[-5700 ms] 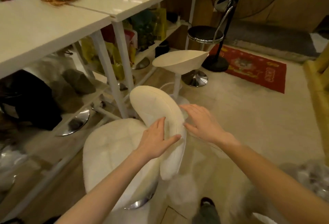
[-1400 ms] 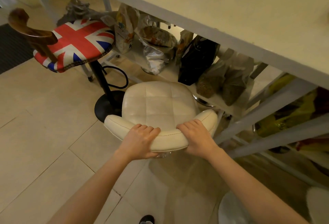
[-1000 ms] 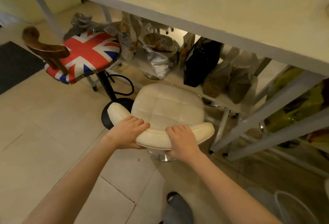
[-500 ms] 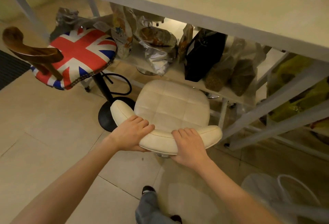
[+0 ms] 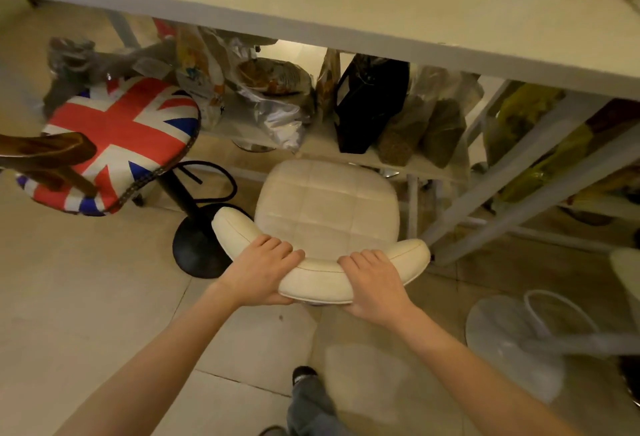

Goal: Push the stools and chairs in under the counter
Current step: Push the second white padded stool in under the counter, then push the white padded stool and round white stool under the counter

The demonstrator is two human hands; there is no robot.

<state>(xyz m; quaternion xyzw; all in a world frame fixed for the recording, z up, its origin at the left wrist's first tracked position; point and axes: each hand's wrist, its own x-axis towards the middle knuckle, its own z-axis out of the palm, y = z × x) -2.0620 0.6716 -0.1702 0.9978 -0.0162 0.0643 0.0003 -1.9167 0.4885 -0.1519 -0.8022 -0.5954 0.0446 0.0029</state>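
A cream quilted stool (image 5: 329, 203) with a low curved backrest stands just in front of the white counter (image 5: 346, 2), its seat short of the counter's front edge. My left hand (image 5: 261, 271) grips the backrest left of its middle and my right hand (image 5: 375, 283) grips it right of the middle, fingers curled over the top. To the left stands a stool with a Union Jack seat (image 5: 117, 137) and a dark wooden backrest, on a black pedestal base (image 5: 197, 245), partly under the counter.
A low shelf (image 5: 429, 167) under the counter carries a black bag (image 5: 370, 106) and several food bags. White slanted counter legs (image 5: 519, 186) rise to the right of the cream stool. Another white stool's round base (image 5: 512, 342) lies at the lower right. My shoe (image 5: 303, 375) is on the tiled floor.
Earlier I held a different white stool near a fan. Over the last second and a half both hands have stayed on this cream stool's backrest, and it has turned slightly; my foot has come into view below.
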